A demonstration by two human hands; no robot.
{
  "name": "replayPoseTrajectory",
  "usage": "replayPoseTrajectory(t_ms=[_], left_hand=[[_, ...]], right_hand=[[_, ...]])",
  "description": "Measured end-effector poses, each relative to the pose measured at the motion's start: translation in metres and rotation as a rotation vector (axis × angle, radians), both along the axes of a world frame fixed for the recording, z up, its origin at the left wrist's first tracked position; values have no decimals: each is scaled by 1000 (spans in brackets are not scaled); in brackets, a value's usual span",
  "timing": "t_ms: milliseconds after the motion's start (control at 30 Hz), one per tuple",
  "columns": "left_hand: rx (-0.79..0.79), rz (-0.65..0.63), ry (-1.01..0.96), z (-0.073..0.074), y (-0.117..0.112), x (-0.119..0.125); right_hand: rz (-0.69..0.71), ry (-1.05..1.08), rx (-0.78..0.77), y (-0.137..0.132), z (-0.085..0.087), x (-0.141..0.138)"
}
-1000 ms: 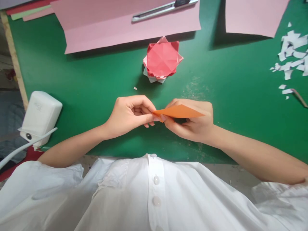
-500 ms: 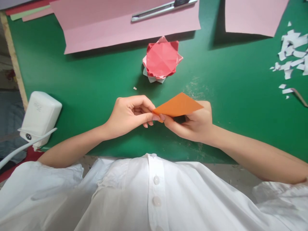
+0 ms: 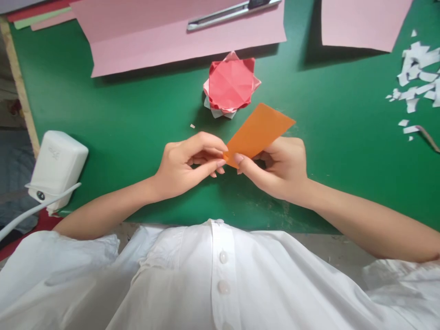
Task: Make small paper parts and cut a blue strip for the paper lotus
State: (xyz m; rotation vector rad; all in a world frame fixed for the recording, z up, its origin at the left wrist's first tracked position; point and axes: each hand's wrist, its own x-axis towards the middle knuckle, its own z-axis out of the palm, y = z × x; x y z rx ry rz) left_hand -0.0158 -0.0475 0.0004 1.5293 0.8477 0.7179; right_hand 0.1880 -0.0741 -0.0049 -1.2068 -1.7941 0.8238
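A piece of orange paper point(image 3: 259, 130) is held up between my two hands, its broad face towards me and its far end slanting up to the right. My left hand point(image 3: 190, 162) pinches its lower left corner between thumb and fingertips. My right hand point(image 3: 280, 167) grips the lower edge, thumb on the front and the other fingers behind, partly hidden by the sheet. Just beyond the orange paper, a folded paper flower point(image 3: 232, 85) in red, pink and white lies on the green table.
A utility knife point(image 3: 233, 16) lies on a long pink sheet point(image 3: 137, 50) at the back. Another pink sheet point(image 3: 364, 23) is at the back right. White paper scraps point(image 3: 417, 68) lie at the far right. A white power bank point(image 3: 58, 165) with a cable stands at the left edge.
The orange paper has tilted up, showing more of its face, and its far end has risen away from me. Both hands have shifted slightly to the right, still holding it.
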Motion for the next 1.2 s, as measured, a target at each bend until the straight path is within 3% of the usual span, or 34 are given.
replayPoseTrajectory(t_ms=[67, 167, 433, 567, 733, 1200], left_hand=[[135, -54, 32, -1, 1, -1], [205, -75, 84, -2, 3, -2], [72, -68, 64, -1, 3, -1], [-13, -47, 39, 1, 2, -1], [-85, 16, 30, 4, 3, 0], [-227, 101, 56, 7, 3, 3]], right_hand=[[14, 17, -56, 0, 1, 0], [36, 49, -84, -1, 2, -1], [25, 148, -252, 0, 4, 0], [22, 138, -242, -1, 3, -1], [26, 108, -143, -2, 1, -3], [-61, -193, 332, -5, -4, -5]])
